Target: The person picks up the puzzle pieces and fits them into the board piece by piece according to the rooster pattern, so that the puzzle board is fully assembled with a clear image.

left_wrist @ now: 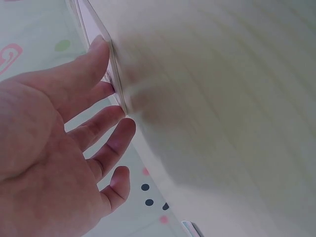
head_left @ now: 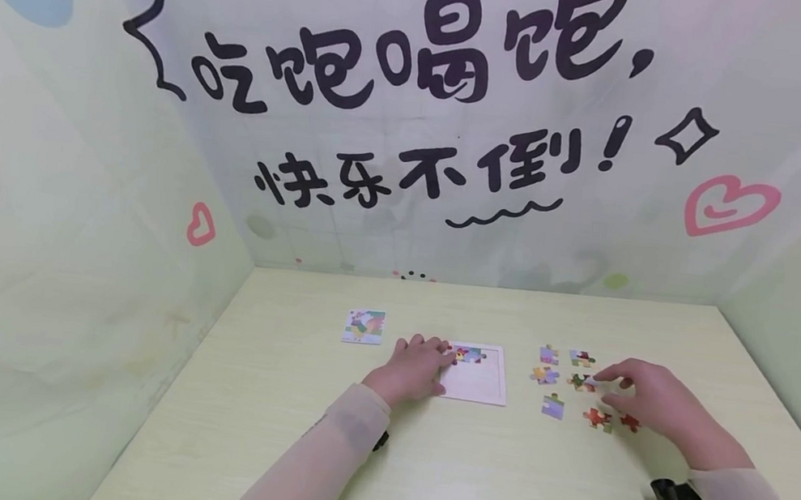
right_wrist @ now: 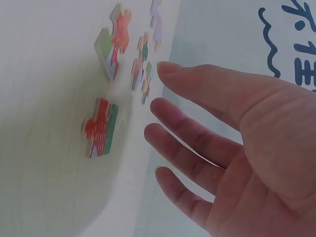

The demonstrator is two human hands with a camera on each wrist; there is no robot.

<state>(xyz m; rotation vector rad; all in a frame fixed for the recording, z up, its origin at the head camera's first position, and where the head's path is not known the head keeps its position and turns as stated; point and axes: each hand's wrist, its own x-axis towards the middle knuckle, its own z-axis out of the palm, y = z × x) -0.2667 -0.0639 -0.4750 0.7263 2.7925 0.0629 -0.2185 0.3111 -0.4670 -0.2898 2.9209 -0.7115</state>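
Note:
In the head view my left hand (head_left: pixel 417 370) rests at the left side of a white puzzle tray (head_left: pixel 477 388), fingers spread near joined puzzle pieces (head_left: pixel 472 355) in its upper left part. The left wrist view has the thumb and fingertips (left_wrist: pixel 101 49) at the tray's edge. My right hand (head_left: pixel 649 398) hovers over loose pieces, its index fingertip beside a dark multicoloured puzzle piece (head_left: pixel 580 382). In the right wrist view its thumb and fingers stand apart with nothing between them. Below it lie a red and green puzzle piece (right_wrist: pixel 101 128) and an orange-red one (right_wrist: pixel 116 39).
A small square picture card (head_left: pixel 364 327) lies left of the tray. Several other loose pieces, among them a purple puzzle piece (head_left: pixel 553 405), sit between the tray and my right hand. Printed cloth walls (head_left: pixel 401 242) border the pale wooden table (head_left: pixel 267 399).

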